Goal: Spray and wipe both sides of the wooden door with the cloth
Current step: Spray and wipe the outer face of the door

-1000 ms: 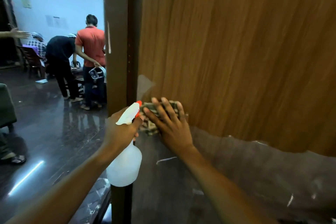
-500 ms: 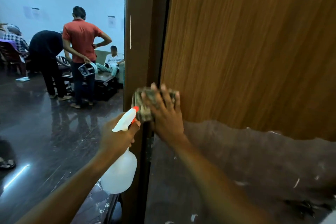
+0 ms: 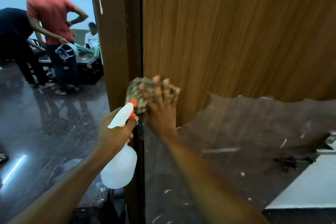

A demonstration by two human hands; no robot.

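the wooden door [image 3: 236, 32] fills the right of the view, its lower part under a dull grey-brown layer with a ragged top edge. the mottled cloth [image 3: 135, 89] lies flat on the door's left edge, overlapping the dark door frame [image 3: 112, 42]. the right hand [image 3: 161, 112] presses it there, arm reaching up from the lower right, fingers [image 3: 166, 85] straight and spread over the cloth, not curled round it. just to the left, the left hand [image 3: 114, 131] is wrapped round the neck of a white spray bottle [image 3: 120, 165], orange nozzle pointing up at the cloth, bottle body hanging below the fist. beyond the frame, a glossy dark floor [image 3: 45, 123] and a person in a red shirt [image 3: 52, 16] standing back to the camera.
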